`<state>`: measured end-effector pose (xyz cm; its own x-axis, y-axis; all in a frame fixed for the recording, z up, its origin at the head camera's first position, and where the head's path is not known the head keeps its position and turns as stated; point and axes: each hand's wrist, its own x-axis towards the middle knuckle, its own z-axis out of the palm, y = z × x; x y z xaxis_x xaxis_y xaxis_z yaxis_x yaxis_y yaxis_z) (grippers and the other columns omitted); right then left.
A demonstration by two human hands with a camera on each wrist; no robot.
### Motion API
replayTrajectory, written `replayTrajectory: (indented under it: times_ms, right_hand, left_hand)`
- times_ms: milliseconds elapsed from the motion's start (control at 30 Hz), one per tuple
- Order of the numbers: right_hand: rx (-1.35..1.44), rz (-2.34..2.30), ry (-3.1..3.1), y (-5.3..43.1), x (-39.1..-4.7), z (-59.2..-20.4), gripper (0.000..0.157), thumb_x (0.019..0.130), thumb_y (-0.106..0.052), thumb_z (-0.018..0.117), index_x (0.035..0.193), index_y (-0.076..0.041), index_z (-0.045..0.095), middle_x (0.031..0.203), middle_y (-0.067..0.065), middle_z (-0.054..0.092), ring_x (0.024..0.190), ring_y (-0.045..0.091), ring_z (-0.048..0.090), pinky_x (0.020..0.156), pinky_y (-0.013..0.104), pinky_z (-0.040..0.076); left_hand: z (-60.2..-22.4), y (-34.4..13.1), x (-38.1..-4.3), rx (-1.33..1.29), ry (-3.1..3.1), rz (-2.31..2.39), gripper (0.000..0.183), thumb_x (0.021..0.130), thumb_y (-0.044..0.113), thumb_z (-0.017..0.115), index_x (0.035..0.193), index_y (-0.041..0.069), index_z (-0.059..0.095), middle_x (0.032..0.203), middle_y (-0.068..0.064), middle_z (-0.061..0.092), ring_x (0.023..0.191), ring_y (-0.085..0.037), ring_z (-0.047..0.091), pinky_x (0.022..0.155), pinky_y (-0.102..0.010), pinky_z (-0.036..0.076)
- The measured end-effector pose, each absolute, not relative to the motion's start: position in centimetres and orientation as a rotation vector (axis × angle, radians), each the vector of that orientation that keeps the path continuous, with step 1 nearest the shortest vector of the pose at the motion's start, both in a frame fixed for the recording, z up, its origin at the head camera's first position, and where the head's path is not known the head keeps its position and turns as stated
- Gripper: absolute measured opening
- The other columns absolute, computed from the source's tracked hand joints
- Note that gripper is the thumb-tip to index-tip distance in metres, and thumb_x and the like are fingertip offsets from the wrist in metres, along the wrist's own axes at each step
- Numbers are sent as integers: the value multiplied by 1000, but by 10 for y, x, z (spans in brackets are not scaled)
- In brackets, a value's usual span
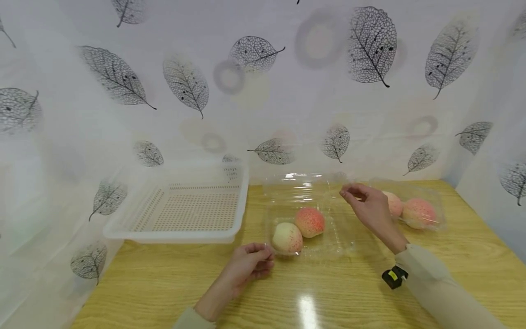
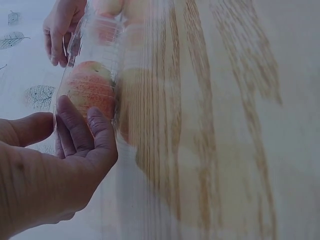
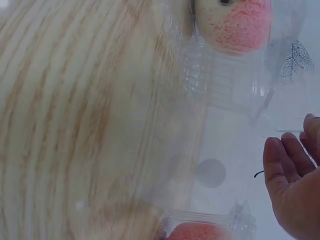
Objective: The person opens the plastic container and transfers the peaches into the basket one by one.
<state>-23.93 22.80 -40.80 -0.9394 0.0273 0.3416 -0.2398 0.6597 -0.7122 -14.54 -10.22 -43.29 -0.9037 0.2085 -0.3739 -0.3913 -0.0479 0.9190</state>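
Observation:
In the head view, a clear plastic clamshell box [image 1: 330,240] lies on the table with its lid [image 1: 302,189] raised at the back. A pale peach [image 1: 286,238] sits in its left front part, touching a redder peach [image 1: 310,222] behind it. My left hand [image 1: 248,267] pinches the box's front left edge; the left wrist view shows the thumb outside the thin rim and the fingers beside a peach [image 2: 91,86]. At the lid's right corner, my right hand [image 1: 371,212] pinches the clear edge between thumb and fingertips, seen also in the right wrist view.
A white perforated plastic basket [image 1: 230,235] stands on the left of the wooden table [image 1: 320,297]. Another clear box [image 1: 439,208], holding two peaches [image 1: 419,213], lies at the right beyond my right forearm. A leaf-patterned curtain [image 1: 287,105] hangs right behind the table.

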Motion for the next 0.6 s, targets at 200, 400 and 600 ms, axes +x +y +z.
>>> replayTrajectory:
  times_ms: [200, 400, 600]
  right_hand:
    - [188, 1190, -2603, 231, -247, -412, 37, 104, -39, 59, 122, -9, 72, 110, 15, 77, 93, 28, 74, 69, 22, 54]
    - [181, 1323, -2641, 231, -253, -415, 36, 105, -33, 59, 123, -4, 70, 112, 19, 76, 98, 37, 74, 74, 33, 62]
    - [117, 1415, -2630, 228, -258, -418, 33, 105, -24, 60, 125, 1, 69, 113, 25, 74, 100, 39, 75, 81, 41, 63]
  left_hand:
    - [-434, -103, -145, -174, 1830, 2002, 17, 101, 14, 63, 113, 2, 62, 94, 1, 72, 79, -6, 70, 76, -27, 59]
    - [-431, -103, -144, -178, 1820, 2001, 19, 101, 15, 63, 113, 1, 62, 94, 0, 72, 79, -6, 70, 77, -26, 59]
    - [-430, -102, -145, -187, 1814, 2001, 19, 101, 15, 63, 114, 0, 62, 94, 0, 72, 79, -6, 70, 77, -26, 59]
